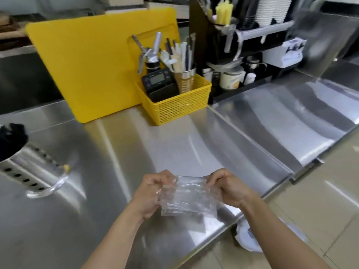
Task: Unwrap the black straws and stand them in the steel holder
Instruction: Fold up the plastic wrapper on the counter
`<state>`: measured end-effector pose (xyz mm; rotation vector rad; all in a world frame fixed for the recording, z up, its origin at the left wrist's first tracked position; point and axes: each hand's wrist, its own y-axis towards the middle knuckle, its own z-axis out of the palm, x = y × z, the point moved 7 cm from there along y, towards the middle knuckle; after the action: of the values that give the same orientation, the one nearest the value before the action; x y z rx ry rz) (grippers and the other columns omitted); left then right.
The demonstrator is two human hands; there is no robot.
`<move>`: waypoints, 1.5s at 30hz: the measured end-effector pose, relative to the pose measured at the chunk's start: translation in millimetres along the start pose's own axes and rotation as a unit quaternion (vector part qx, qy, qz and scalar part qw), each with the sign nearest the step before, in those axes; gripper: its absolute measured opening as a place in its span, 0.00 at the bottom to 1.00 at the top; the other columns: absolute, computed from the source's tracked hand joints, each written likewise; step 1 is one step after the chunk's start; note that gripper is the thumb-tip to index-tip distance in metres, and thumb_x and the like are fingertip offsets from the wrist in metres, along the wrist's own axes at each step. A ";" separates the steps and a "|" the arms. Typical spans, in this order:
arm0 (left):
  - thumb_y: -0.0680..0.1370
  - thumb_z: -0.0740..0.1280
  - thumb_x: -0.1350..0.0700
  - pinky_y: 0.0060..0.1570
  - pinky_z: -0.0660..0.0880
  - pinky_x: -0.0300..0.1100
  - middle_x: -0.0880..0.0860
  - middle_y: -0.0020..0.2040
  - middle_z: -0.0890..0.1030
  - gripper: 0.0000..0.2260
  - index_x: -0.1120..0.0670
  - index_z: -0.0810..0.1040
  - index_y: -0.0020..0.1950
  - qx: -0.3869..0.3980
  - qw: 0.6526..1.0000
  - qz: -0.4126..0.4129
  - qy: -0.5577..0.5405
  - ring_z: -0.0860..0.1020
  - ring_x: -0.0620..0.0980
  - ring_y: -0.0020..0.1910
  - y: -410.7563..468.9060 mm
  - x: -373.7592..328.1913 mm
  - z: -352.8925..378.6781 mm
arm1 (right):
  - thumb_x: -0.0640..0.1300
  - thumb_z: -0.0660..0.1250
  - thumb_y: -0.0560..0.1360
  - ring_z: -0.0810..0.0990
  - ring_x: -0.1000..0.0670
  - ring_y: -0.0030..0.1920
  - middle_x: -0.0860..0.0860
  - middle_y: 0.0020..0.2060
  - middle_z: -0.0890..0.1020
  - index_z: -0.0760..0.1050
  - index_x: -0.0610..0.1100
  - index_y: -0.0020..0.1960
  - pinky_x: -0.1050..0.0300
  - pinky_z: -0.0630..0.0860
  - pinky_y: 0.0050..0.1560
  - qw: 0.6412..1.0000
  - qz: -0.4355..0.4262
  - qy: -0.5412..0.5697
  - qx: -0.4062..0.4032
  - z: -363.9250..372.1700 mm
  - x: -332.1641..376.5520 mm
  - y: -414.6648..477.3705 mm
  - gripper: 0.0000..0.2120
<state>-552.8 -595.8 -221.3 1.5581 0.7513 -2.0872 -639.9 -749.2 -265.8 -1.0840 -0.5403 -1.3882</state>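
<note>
**Clear wrapper held taut in both hands; black straws in holder at far left**

Head view. The left hand [153,193] and right hand [227,189] are raised just above the near edge of the brushed stainless-steel desk [194,133]. Between them hangs a thin, clear, crinkled plastic wrapper [188,199]. It is roughly rectangular and glossy with creases, and the desk shows through it. The left fingers [155,179] are curled tight and pinch the wrapper's upper left corner. The right fingers [213,178] are likewise curled and pinch the upper right corner. The top edge is stretched between the two grips.

The task items are well apart from the hands, at the left edge of the frame. A perforated steel holder [25,167] with rows of round holes stands on the desk. A dense bunch of matte black straws [11,136] protrudes from its mouth. Just beside its base lies a curled strip of clear plastic film [48,189].

At the back of the desk a smooth yellow plastic cutting board [87,65] leans upright. In front of it sits a yellow lattice-walled plastic basket [174,107]. The basket holds a ribbed steel cup [184,82] of paper-wrapped straws and a black digital timer [155,80]. Motion blur softens the shelf items at upper right, and these cannot be identified with certainty.
</note>
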 end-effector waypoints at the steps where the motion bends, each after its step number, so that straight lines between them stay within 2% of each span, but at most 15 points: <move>1: 0.59 0.68 0.72 0.29 0.69 0.33 0.45 0.30 0.77 0.14 0.54 0.80 0.23 0.005 1.000 0.010 0.024 0.74 0.43 0.30 7.4 3.1 19.0 | 0.21 0.56 0.61 0.78 0.49 0.28 0.46 0.25 0.78 0.79 0.38 0.24 0.62 0.73 0.29 1.000 -0.001 0.004 -0.012 -19.3 4.0 -8.2 0.19; 5: 0.59 0.69 0.79 0.35 0.71 0.33 0.45 0.33 0.79 0.21 0.52 0.82 0.23 -0.006 0.995 0.059 0.083 0.76 0.41 0.32 41.8 21.5 97.8 | 0.35 0.63 0.55 0.76 0.51 0.25 0.47 0.27 0.79 0.79 0.38 0.28 0.65 0.70 0.25 0.998 -0.018 0.050 -0.030 -89.1 28.5 -56.3 0.06; 8: 0.64 0.65 0.81 0.38 0.72 0.32 0.50 0.37 0.78 0.26 0.49 0.82 0.24 -0.019 0.991 0.085 0.103 0.77 0.39 0.35 61.2 38.2 156.0 | 0.43 0.69 0.62 0.78 0.50 0.34 0.46 0.36 0.79 0.77 0.39 0.36 0.60 0.75 0.30 0.993 -0.010 0.113 -0.040 -134.3 44.7 -95.8 0.08; 11: 0.66 0.61 0.80 0.40 0.73 0.32 0.50 0.38 0.79 0.27 0.49 0.82 0.25 -0.027 0.990 0.078 0.117 0.78 0.39 0.36 73.3 52.5 210.9 | 0.32 0.67 0.69 0.78 0.51 0.40 0.48 0.47 0.74 0.74 0.42 0.48 0.50 0.79 0.36 0.997 -0.030 0.020 -0.075 -178.5 56.4 -134.1 0.10; 16: 0.68 0.64 0.63 0.36 0.77 0.46 0.49 0.38 0.81 0.11 0.48 0.78 0.44 0.065 0.994 -0.087 -0.027 0.76 0.49 0.35 76.8 80.4 294.2 | 0.29 0.71 0.60 0.74 0.45 0.34 0.44 0.48 0.72 0.72 0.49 0.56 0.57 0.74 0.26 0.956 -0.104 -0.018 -0.274 -262.2 67.9 -194.1 0.28; 19: 0.62 0.75 0.49 0.48 0.76 0.57 0.56 0.56 0.76 0.24 0.47 0.69 0.54 0.105 0.976 -0.192 -0.015 0.78 0.59 0.50 76.1 110.3 331.0 | 0.28 0.73 0.62 0.75 0.44 0.38 0.40 0.48 0.72 0.69 0.54 0.56 0.57 0.75 0.29 0.931 -0.095 -0.054 -0.349 -296.6 56.6 -222.4 0.32; 22: 0.66 0.76 0.59 0.42 0.79 0.50 0.56 0.62 0.73 0.30 0.40 0.62 0.56 0.081 0.971 -0.197 0.104 0.78 0.59 0.54 83.7 149.8 349.2 | 0.27 0.72 0.65 0.76 0.45 0.41 0.39 0.48 0.75 0.67 0.54 0.56 0.55 0.77 0.34 0.905 -0.064 -0.090 -0.410 -317.3 40.0 -242.9 0.30; 25: 0.65 0.76 0.62 0.47 0.79 0.54 0.55 0.61 0.72 0.30 0.33 0.64 0.49 0.064 0.977 -0.135 0.155 0.77 0.57 0.54 96.3 178.9 358.8 | 0.29 0.72 0.66 0.76 0.48 0.38 0.44 0.44 0.74 0.63 0.47 0.56 0.56 0.76 0.36 0.872 -0.035 -0.091 -0.479 -338.8 20.7 -260.2 0.27; 30: 0.72 0.68 0.69 0.48 0.67 0.24 0.51 0.55 0.63 0.16 0.47 0.73 0.41 0.066 0.952 -0.095 0.282 0.73 0.49 0.47 121.3 255.3 370.6 | 0.34 0.72 0.69 0.69 0.54 0.32 0.52 0.36 0.69 0.62 0.43 0.51 0.59 0.72 0.36 0.817 0.024 -0.169 -0.550 -386.2 -45.0 -244.9 0.20; 32: 0.73 0.66 0.70 0.44 0.66 0.20 0.51 0.56 0.61 0.14 0.49 0.75 0.39 0.058 0.935 -0.087 0.338 0.72 0.45 0.46 136.5 307.7 364.2 | 0.38 0.70 0.71 0.69 0.51 0.32 0.53 0.33 0.69 0.61 0.44 0.50 0.52 0.72 0.38 0.796 0.066 -0.227 -0.557 -413.1 -90.8 -221.6 0.17; 35: 0.75 0.63 0.67 0.45 0.70 0.31 0.52 0.61 0.60 0.10 0.52 0.77 0.46 0.069 0.895 -0.089 0.431 0.74 0.52 0.46 156.3 405.0 344.7 | 0.42 0.63 0.74 0.71 0.46 0.33 0.50 0.35 0.74 0.59 0.48 0.50 0.52 0.66 0.32 0.777 0.153 -0.294 -0.535 -460.1 -172.2 -177.9 0.12; 38: 0.74 0.63 0.65 0.51 0.75 0.48 0.58 0.69 0.55 0.14 0.58 0.74 0.59 0.118 0.822 -0.068 0.552 0.76 0.60 0.50 172.2 500.2 330.4 | 0.39 0.58 0.76 0.76 0.41 0.44 0.42 0.49 0.78 0.61 0.43 0.62 0.54 0.63 0.34 0.774 0.196 -0.378 -0.470 -506.7 -246.9 -126.9 0.15; 41: 0.76 0.63 0.59 0.61 0.68 0.44 0.61 0.74 0.52 0.20 0.59 0.67 0.67 0.177 0.727 -0.083 0.658 0.68 0.60 0.65 187.7 580.0 316.5 | 0.35 0.55 0.76 0.77 0.41 0.52 0.42 0.54 0.77 0.59 0.39 0.68 0.53 0.68 0.40 0.768 0.196 -0.427 -0.435 -544.1 -309.7 -85.7 0.21; 43: 0.71 0.69 0.57 0.60 0.69 0.44 0.64 0.71 0.64 0.22 0.58 0.71 0.64 0.191 0.653 -0.051 0.731 0.71 0.58 0.65 202.6 621.8 308.0 | 0.34 0.56 0.75 0.79 0.41 0.49 0.41 0.50 0.79 0.62 0.38 0.65 0.52 0.68 0.38 0.759 0.202 -0.446 -0.430 -565.3 -343.0 -65.6 0.18; 45: 0.64 0.72 0.58 0.56 0.69 0.47 0.60 0.56 0.79 0.17 0.58 0.80 0.52 0.251 0.578 -0.015 0.776 0.79 0.57 0.53 215.8 655.7 313.4 | 0.35 0.64 0.72 0.81 0.42 0.42 0.42 0.42 0.81 0.68 0.38 0.60 0.53 0.67 0.32 0.736 0.184 -0.507 -0.409 -581.6 -364.8 -42.3 0.16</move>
<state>-828.6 -974.5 -817.3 3.5757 0.5308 -0.2635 -904.9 -1050.1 -824.7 -2.5637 -0.4021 -0.5140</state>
